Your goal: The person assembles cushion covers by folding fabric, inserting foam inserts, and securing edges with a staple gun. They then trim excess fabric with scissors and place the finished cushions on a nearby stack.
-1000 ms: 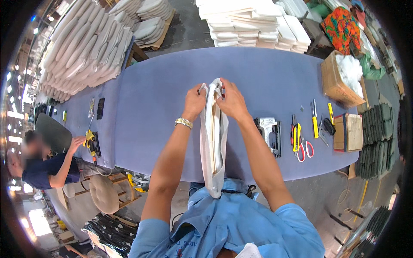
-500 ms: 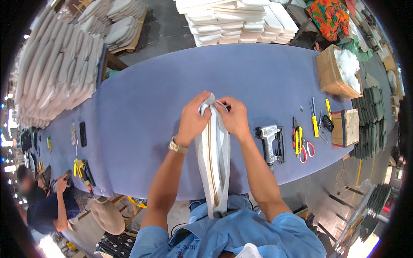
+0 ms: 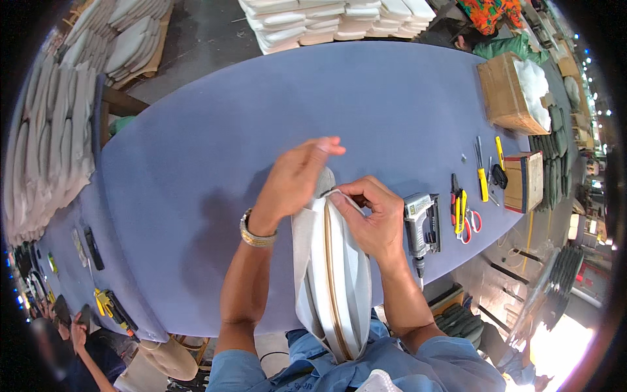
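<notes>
A light grey fabric cover (image 3: 304, 274) with a tan zipper (image 3: 332, 287) down its middle stretches from my body out over the table's near edge. White material shows along both sides of the zipper. My right hand (image 3: 375, 219) pinches the cover's far end between thumb and fingers. Just above and left of that end, my left hand (image 3: 294, 176) is lifted off the fabric, its fingers stretched toward the right and nothing seen in them. On the left wrist is a metal-banded watch (image 3: 257, 235).
Right of my hand lies a staple gun (image 3: 418, 222), then pliers (image 3: 459, 202), red-handled scissors (image 3: 471, 225) and a yellow screwdriver (image 3: 482, 179). A cardboard box (image 3: 503, 91) of white stuffing stands at the far right. Cushion stacks (image 3: 49, 144) rise at left; a co-worker (image 3: 81, 359) is lower left.
My left hand has let go of the cover's far end and risen. My right hand has come nearer with that end, and the cover spreads wider. The whole view has shifted.
</notes>
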Action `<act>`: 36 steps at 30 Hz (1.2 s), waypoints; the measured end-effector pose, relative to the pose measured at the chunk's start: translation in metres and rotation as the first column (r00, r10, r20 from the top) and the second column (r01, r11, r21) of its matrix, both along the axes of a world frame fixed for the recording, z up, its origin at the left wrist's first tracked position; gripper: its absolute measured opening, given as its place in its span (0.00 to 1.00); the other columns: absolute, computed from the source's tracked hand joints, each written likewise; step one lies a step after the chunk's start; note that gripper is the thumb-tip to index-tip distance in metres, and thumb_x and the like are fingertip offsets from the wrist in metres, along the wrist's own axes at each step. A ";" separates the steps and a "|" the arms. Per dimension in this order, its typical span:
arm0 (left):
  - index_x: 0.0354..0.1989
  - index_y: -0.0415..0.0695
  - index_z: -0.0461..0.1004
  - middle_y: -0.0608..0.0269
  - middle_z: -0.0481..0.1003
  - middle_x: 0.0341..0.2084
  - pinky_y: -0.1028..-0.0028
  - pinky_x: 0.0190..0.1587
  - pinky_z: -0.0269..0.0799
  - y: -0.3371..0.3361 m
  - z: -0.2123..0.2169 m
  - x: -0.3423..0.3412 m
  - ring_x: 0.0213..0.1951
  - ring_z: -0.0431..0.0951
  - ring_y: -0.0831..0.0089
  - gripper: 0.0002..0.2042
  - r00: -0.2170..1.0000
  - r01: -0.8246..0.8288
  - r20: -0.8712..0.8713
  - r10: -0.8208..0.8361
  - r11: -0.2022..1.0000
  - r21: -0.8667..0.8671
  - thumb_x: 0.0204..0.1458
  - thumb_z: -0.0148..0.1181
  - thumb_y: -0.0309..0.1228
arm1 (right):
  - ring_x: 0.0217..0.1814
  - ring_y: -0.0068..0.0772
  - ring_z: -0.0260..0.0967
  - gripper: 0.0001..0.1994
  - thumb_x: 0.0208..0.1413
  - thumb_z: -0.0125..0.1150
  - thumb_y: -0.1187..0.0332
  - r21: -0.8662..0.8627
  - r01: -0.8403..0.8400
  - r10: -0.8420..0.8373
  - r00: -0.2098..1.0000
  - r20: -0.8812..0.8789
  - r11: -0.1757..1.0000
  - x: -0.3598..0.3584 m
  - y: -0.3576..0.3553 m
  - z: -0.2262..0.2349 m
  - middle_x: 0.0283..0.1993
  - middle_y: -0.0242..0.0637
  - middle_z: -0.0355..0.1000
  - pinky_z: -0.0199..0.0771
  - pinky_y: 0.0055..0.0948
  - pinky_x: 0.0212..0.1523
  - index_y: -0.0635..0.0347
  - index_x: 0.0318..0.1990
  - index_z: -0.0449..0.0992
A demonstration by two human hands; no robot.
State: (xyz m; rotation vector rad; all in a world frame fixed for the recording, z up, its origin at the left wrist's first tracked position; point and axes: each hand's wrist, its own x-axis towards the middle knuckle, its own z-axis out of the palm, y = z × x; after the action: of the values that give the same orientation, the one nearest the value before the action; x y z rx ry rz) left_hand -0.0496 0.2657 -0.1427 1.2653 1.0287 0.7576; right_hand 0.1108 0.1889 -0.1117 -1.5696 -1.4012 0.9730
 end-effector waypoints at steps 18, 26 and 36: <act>0.57 0.37 0.77 0.49 0.75 0.59 0.57 0.69 0.61 -0.050 0.005 -0.013 0.65 0.72 0.58 0.19 0.980 -0.160 0.178 0.092 0.894 0.418 0.63 0.51 0.33 | 0.40 0.22 0.77 0.08 0.53 0.67 0.81 -0.069 -0.015 0.004 0.988 -0.152 0.997 -0.001 -0.006 0.011 0.37 0.37 0.79 0.79 0.23 0.44 0.65 0.41 0.82; 0.53 0.43 0.81 0.52 0.75 0.62 0.65 0.61 0.73 -0.056 0.021 0.002 0.65 0.73 0.52 0.18 0.938 -0.087 -0.260 0.229 0.881 0.465 0.53 0.60 0.19 | 0.31 0.36 0.75 0.05 0.52 0.66 0.77 0.173 -0.012 0.022 0.998 -0.055 0.985 0.003 0.011 0.004 0.33 0.40 0.77 0.73 0.31 0.31 0.63 0.37 0.81; 0.40 0.39 0.85 0.58 0.84 0.43 0.51 0.71 0.58 -0.065 -0.019 0.042 0.60 0.78 0.56 0.07 0.879 -0.471 0.137 0.456 0.790 0.392 0.59 0.61 0.24 | 0.31 0.39 0.75 0.08 0.49 0.66 0.80 0.225 -0.050 0.026 0.994 0.107 0.973 0.013 0.007 0.011 0.34 0.39 0.76 0.75 0.33 0.30 0.62 0.38 0.81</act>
State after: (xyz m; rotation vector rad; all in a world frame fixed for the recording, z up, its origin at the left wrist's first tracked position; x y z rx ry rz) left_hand -0.0074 0.2011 -0.1618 1.3601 1.2087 1.4401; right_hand 0.1238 0.1955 -0.1011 -1.4434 -1.5602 0.7326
